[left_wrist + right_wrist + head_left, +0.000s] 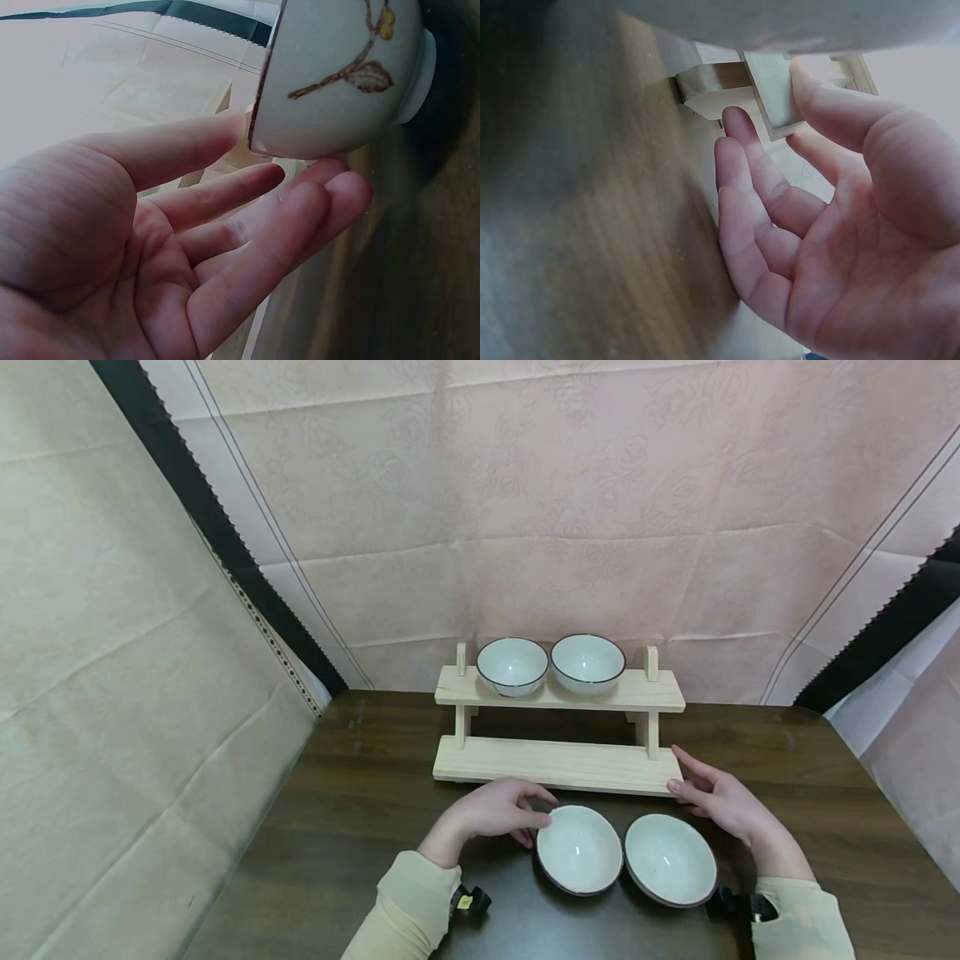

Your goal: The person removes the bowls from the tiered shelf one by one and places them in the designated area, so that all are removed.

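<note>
My left hand point(491, 814) is at the left side of a white bowl point(579, 850) on the table, thumb by its rim and fingers loosely bent beside it. The left wrist view shows a painted brown twig on that bowl's outside point(337, 45). A second white bowl point(670, 860) with a dark rim stands just right of it. My right hand point(727, 806) is at the right end of a pale wooden two-tier rack point(555, 764). Its thumb and index finger reach the lower board's end point(776, 94); the other fingers curve loosely, holding nothing visible.
Two more white bowls, a left one point(512, 667) and a right one point(588, 663), sit side by side on the rack's upper board. Behind the dark wooden table point(360, 827) hangs a pale patterned sheet point(570, 485).
</note>
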`<state>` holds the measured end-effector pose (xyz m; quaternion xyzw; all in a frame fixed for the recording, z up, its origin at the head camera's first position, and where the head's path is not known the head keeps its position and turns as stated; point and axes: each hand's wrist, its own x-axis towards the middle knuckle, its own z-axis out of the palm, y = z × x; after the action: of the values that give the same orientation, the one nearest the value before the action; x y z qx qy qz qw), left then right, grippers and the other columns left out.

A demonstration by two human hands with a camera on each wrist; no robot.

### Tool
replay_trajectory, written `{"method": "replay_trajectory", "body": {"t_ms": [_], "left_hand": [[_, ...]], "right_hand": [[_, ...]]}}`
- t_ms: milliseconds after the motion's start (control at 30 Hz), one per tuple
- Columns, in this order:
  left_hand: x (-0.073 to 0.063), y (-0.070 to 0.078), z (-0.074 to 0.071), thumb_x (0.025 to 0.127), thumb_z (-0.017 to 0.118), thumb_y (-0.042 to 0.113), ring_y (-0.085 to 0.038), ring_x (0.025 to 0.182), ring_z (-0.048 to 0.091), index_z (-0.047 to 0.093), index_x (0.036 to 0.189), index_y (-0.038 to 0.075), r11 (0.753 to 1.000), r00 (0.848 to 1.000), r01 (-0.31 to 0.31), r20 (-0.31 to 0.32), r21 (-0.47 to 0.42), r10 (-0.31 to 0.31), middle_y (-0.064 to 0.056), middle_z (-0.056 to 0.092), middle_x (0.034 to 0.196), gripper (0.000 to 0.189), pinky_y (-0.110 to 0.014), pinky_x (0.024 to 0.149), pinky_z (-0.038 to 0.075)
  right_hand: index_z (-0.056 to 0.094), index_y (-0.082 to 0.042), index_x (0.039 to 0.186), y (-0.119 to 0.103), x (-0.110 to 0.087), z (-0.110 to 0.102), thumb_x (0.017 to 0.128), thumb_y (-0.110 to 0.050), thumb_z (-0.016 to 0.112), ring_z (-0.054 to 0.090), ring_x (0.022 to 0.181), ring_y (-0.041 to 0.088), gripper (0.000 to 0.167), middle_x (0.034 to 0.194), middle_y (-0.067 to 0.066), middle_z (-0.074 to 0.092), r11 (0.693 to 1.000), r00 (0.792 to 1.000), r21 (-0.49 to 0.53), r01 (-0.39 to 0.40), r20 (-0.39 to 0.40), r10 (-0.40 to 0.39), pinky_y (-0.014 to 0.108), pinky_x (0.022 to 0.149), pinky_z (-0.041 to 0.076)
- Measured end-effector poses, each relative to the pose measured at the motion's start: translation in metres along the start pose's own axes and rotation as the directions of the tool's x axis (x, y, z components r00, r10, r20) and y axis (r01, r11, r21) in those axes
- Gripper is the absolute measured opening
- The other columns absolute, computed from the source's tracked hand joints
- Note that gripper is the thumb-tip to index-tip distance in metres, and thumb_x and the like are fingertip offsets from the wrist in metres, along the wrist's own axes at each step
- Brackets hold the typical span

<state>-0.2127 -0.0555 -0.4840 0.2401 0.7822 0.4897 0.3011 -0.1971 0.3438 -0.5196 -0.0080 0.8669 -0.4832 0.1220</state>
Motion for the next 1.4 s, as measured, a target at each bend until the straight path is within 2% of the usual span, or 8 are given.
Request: {"method": "replay_trajectory", "body": {"t_ms": [367, 567, 867, 1000, 1133, 1267, 1333, 1400], "left_hand": [[0.001, -0.002, -0.002, 0.102, 0.073, 0.015, -0.029, 0.074, 0.077, 0.070, 0.135, 0.002, 1.000, 1.000, -0.009, -0.005, -0.013, 0.009, -0.006, 0.077, 0.086, 0.036, -0.050, 0.075, 0.066], [0.001, -0.003, -0.003, 0.103, 0.072, 0.021, -0.027, 0.075, 0.077, 0.070, 0.136, 0.004, 1.000, 1.000, -0.019, -0.009, 0.024, 0.019, -0.006, 0.077, 0.086, 0.037, -0.043, 0.072, 0.066], [-0.002, 0.001, -0.010, 0.107, 0.067, 0.027, -0.029, 0.080, 0.076, 0.070, 0.138, 0.007, 1.000, 0.997, -0.024, -0.078, 0.011, 0.024, -0.008, 0.077, 0.094, 0.037, -0.045, 0.074, 0.064], [-0.003, 0.002, -0.015, 0.108, 0.066, 0.029, -0.029, 0.081, 0.076, 0.070, 0.137, 0.008, 0.999, 0.991, -0.038, -0.128, -0.012, 0.036, -0.010, 0.077, 0.095, 0.036, -0.042, 0.074, 0.064], [-0.005, 0.004, -0.021, 0.109, 0.064, 0.028, -0.027, 0.080, 0.076, 0.070, 0.137, 0.006, 0.996, 0.976, -0.070, -0.209, -0.048, 0.059, -0.011, 0.076, 0.096, 0.036, -0.037, 0.070, 0.063], [-0.007, 0.006, -0.028, 0.110, 0.062, 0.023, -0.025, 0.079, 0.075, 0.067, 0.139, 0.003, 0.989, 0.950, -0.117, -0.301, -0.089, 0.085, -0.012, 0.076, 0.096, 0.036, -0.033, 0.069, 0.062], [-0.009, 0.009, -0.032, 0.110, 0.061, 0.021, -0.025, 0.079, 0.075, 0.066, 0.140, 0.002, 0.982, 0.927, -0.144, -0.363, -0.118, 0.093, -0.013, 0.075, 0.097, 0.035, -0.034, 0.070, 0.063], [-0.010, 0.013, -0.036, 0.110, 0.062, 0.018, -0.026, 0.078, 0.075, 0.066, 0.140, 0.002, 0.975, 0.891, -0.176, -0.443, -0.133, 0.101, -0.015, 0.074, 0.096, 0.034, -0.035, 0.070, 0.064]], "right_hand": [[0.021, -0.007, 0.170, 0.000, 0.000, 0.000, 0.109, -0.034, 0.066, 0.071, 0.112, 0.034, 0.080, 0.121, 0.020, 0.072, 1.000, 1.000, 0.002, -0.004, 0.003, 0.004, 0.047, 0.092, 0.063], [0.021, -0.007, 0.170, 0.002, 0.001, -0.001, 0.109, -0.034, 0.065, 0.071, 0.113, 0.034, 0.080, 0.122, 0.021, 0.071, 1.000, 1.000, -0.001, -0.007, 0.004, 0.007, 0.048, 0.092, 0.063], [0.020, -0.008, 0.170, 0.003, 0.002, -0.001, 0.109, -0.035, 0.065, 0.071, 0.113, 0.034, 0.081, 0.122, 0.021, 0.071, 1.000, 1.000, -0.011, -0.013, 0.002, 0.013, 0.050, 0.093, 0.062], [0.020, -0.008, 0.170, 0.002, 0.002, -0.001, 0.109, -0.036, 0.065, 0.071, 0.113, 0.034, 0.081, 0.122, 0.020, 0.071, 1.000, 1.000, -0.009, -0.015, 0.002, 0.015, 0.050, 0.093, 0.062], [0.021, -0.008, 0.170, 0.001, 0.002, 0.000, 0.108, -0.036, 0.066, 0.071, 0.113, 0.034, 0.082, 0.121, 0.019, 0.071, 1.000, 1.000, -0.006, -0.019, 0.001, 0.019, 0.049, 0.093, 0.062], [0.021, -0.009, 0.170, 0.001, 0.002, -0.001, 0.108, -0.036, 0.066, 0.071, 0.113, 0.034, 0.082, 0.120, 0.019, 0.071, 1.000, 1.000, -0.007, -0.018, -0.001, 0.018, 0.049, 0.093, 0.062], [0.021, -0.008, 0.170, 0.001, 0.002, -0.001, 0.108, -0.036, 0.066, 0.071, 0.113, 0.034, 0.082, 0.121, 0.019, 0.071, 1.000, 1.000, -0.007, -0.018, 0.001, 0.018, 0.049, 0.093, 0.062], [0.020, -0.008, 0.170, 0.002, 0.002, -0.001, 0.108, -0.036, 0.066, 0.071, 0.114, 0.034, 0.082, 0.121, 0.019, 0.071, 1.000, 1.000, -0.007, -0.020, 0.003, 0.020, 0.049, 0.093, 0.062]]}}
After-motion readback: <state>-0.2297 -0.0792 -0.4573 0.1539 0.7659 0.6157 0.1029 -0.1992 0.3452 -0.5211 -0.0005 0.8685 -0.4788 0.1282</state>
